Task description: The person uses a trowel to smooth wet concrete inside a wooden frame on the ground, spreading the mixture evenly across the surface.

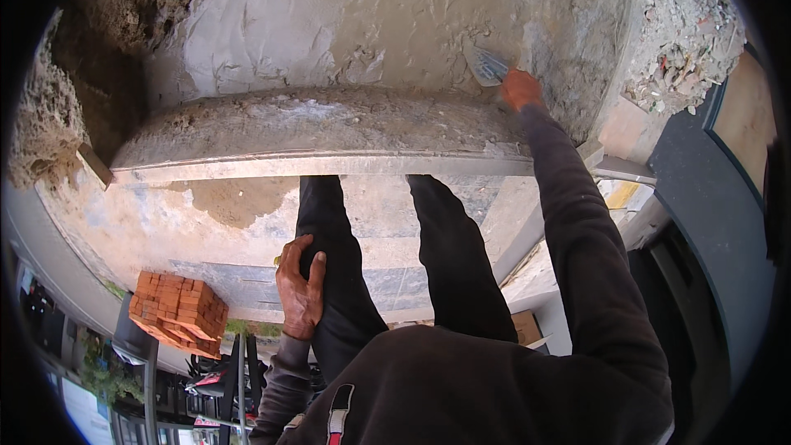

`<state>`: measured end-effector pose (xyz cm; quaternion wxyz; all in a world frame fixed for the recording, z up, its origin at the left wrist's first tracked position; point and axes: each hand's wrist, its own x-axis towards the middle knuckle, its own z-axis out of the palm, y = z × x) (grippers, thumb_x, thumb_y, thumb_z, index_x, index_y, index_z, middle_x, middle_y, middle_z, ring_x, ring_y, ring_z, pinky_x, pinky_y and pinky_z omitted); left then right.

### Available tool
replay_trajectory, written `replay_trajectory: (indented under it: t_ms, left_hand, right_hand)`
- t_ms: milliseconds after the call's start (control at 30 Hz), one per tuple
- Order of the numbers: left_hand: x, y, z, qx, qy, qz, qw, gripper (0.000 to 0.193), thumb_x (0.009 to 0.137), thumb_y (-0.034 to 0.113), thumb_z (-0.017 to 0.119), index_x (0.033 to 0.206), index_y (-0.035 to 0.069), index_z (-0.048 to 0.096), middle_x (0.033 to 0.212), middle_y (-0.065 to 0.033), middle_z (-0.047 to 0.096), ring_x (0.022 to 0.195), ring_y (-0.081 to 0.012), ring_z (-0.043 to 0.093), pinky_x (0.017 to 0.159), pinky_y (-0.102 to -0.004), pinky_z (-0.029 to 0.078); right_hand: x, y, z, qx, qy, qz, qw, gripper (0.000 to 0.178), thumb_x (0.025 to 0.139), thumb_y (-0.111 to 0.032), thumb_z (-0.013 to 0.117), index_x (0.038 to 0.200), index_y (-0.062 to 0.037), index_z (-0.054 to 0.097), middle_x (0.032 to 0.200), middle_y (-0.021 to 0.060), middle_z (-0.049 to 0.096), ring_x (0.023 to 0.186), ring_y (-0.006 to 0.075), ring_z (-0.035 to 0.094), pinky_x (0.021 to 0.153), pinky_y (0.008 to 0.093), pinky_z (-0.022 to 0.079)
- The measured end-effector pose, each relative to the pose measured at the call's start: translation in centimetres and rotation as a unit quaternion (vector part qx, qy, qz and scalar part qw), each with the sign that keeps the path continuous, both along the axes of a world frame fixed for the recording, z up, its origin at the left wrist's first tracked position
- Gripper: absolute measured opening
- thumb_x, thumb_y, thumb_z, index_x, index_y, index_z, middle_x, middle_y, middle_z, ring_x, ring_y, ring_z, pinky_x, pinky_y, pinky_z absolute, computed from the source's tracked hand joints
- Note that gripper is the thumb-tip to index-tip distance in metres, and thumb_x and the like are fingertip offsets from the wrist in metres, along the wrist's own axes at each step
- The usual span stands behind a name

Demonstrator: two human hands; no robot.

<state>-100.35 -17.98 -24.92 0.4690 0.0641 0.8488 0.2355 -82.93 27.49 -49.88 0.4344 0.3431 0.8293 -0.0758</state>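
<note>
My right hand (521, 89) is closed round a trowel (484, 64), the arm stretched far forward. The trowel's metal blade touches the wet grey mortar (272, 29) spread over the recessed surface ahead of me; its handle is hidden in my fist. Ridges and smears mark the mortar on the left, while the part around the trowel looks browner and thinner. My left hand (301, 290) rests on my left leg (325, 231), thumb and fingers apart. A small yellowish spot shows by its fingertips, too small to make out.
A long board edge (329, 166) runs across in front of my legs. Broken rubble (684, 41) lies at the far right, and rough earth (140, 0) rises at the far left. A stack of orange bricks (177, 313) stands at the lower left.
</note>
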Motion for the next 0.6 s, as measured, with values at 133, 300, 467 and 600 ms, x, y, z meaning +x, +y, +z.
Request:
replay_trajectory:
  t_ms: [133,300,467,600]
  left_hand:
    - [0.2,-0.4,0.1,0.002,0.010,-0.005,1.000,0.033,0.088,0.018,0.062,0.113,-0.003,0.061,0.110,-0.0202,0.062,0.105,-0.0371,0.058,0.095,-0.0419,0.043]
    - [0.3,-0.3,-0.2,0.001,0.016,-0.011,1.000,0.033,0.088,0.019,0.062,0.113,-0.003,0.061,0.109,-0.0197,0.062,0.105,-0.0366,0.058,0.095,-0.0420,0.043]
    - [0.3,0.3,-0.3,0.010,0.027,-0.014,0.999,0.032,0.088,0.018,0.063,0.112,-0.003,0.061,0.108,-0.0203,0.062,0.104,-0.0368,0.058,0.093,-0.0425,0.044]
    - [0.6,-0.7,-0.6,0.008,0.050,-0.023,0.998,0.032,0.089,0.019,0.063,0.113,-0.002,0.062,0.108,-0.0200,0.062,0.104,-0.0371,0.058,0.093,-0.0429,0.044]
  right_hand:
    - [0.5,-0.8,1.9,0.003,-0.011,0.004,1.000,0.024,0.088,-0.015,0.055,0.100,0.0019,0.069,0.108,0.0204,0.068,0.100,0.0372,0.066,0.086,0.0460,0.053]
    - [0.9,-0.5,2.3,-0.035,0.103,0.126,0.986,0.023,0.088,-0.015,0.059,0.100,0.0003,0.070,0.109,0.0182,0.068,0.102,0.0356,0.066,0.086,0.0448,0.054]
    - [0.6,-0.5,1.1,-0.007,-0.021,0.034,0.999,0.016,0.086,-0.015,0.061,0.096,-0.0042,0.067,0.100,0.0151,0.066,0.097,0.0363,0.064,0.083,0.0471,0.052]
    - [-0.8,-1.8,5.6,0.030,0.070,0.017,0.997,0.016,0.089,-0.011,0.060,0.100,-0.0018,0.068,0.103,0.0199,0.066,0.097,0.0355,0.066,0.084,0.0452,0.054]
